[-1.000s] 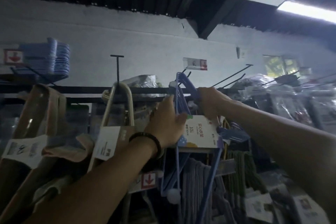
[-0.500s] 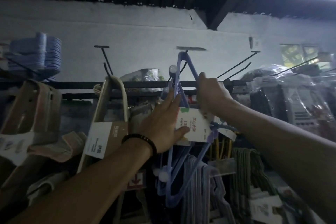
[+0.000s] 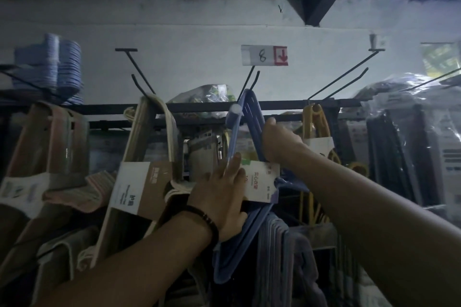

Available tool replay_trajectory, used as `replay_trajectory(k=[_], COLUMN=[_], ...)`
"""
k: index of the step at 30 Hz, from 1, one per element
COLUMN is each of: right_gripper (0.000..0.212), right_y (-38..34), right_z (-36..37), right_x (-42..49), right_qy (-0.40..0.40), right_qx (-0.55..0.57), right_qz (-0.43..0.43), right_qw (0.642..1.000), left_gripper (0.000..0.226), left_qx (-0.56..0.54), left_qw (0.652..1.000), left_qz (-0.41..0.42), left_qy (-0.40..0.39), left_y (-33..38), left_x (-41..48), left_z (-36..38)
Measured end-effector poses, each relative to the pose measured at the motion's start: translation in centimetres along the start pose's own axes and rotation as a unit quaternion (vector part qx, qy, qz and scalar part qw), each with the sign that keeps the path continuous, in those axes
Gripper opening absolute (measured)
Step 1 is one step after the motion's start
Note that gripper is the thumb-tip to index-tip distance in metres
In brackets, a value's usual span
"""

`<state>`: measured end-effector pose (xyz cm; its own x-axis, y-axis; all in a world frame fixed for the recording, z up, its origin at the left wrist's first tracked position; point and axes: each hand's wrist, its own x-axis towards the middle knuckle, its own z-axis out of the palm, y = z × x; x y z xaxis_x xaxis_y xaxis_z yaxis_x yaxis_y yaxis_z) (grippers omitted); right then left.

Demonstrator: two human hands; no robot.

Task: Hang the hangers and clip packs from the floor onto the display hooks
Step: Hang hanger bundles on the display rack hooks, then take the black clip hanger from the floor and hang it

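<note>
A pack of blue hangers (image 3: 250,117) with a white paper label (image 3: 260,183) hangs with its top over the black display hook (image 3: 250,82) under the price tag marked 8. My right hand (image 3: 278,143) grips the right side of the pack just under the rail. My left hand (image 3: 223,199), with a dark bracelet on the wrist, lies against the pack's lower left, fingers straight along it and thumb under the label. The hook's tip is hidden behind the hangers.
A beige hanger pack (image 3: 149,137) with a cardboard label hangs on the hook to the left. Yellow hangers (image 3: 315,119) hang to the right, beside plastic-wrapped goods (image 3: 411,132). Stacked blue items (image 3: 57,67) sit at upper left. A black rail (image 3: 199,107) spans the display.
The blue hanger pack has risen and its top now sits over the hook below the tag. Both hands went up with it, and the view tilted upward.
</note>
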<state>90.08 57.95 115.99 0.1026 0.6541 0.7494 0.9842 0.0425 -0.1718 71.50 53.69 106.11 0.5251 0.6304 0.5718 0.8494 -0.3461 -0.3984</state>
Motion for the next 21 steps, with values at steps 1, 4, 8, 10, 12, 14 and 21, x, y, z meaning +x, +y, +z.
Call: replay_trajectory(k=[1,4,8,10,12,14,21], right_gripper=[0.035,0.04,0.048,0.055,0.054,0.039,0.021], right_y=[0.1,0.6,0.5,0.2,-1.0,-3.2,-16.6], right_z=[-0.1,-0.9,-3.0,-4.1,-5.0,-5.5,-0.8], right_x=[0.1,-0.7,-4.4,-7.2,-10.7,-14.9,-36.6], right_qy=[0.003,-0.013,0.001,0.025,0.062,0.089,-0.024], right_qx=[0.007,0.023,0.046,0.009,0.014,0.084,0.291], right_qz=[0.002,0.002,-0.008,-0.04,-0.09,-0.14,-0.272], right_qw=[1.0,1.0,0.999,0.999,0.994,0.983,0.917], left_gripper=[0.086,0.083,0.067,0.049,0.032,0.024,0.018], left_qx=[-0.012,-0.038,-0.082,-0.115,-0.141,-0.193,-0.298], left_qw=[1.0,0.999,0.996,0.986,0.972,0.952,0.922], left_qz=[-0.003,-0.008,-0.012,-0.019,-0.017,-0.027,-0.233], left_qy=[-0.004,-0.024,0.029,0.12,0.188,0.234,0.083], left_y=[0.0,0.1,0.3,-0.1,-0.4,-0.5,-0.7], left_x=[0.1,0.0,-2.8,-5.9,-10.1,-15.5,-42.2], left_z=[-0.1,-1.3,-3.9,-4.8,-5.5,-5.8,-0.5])
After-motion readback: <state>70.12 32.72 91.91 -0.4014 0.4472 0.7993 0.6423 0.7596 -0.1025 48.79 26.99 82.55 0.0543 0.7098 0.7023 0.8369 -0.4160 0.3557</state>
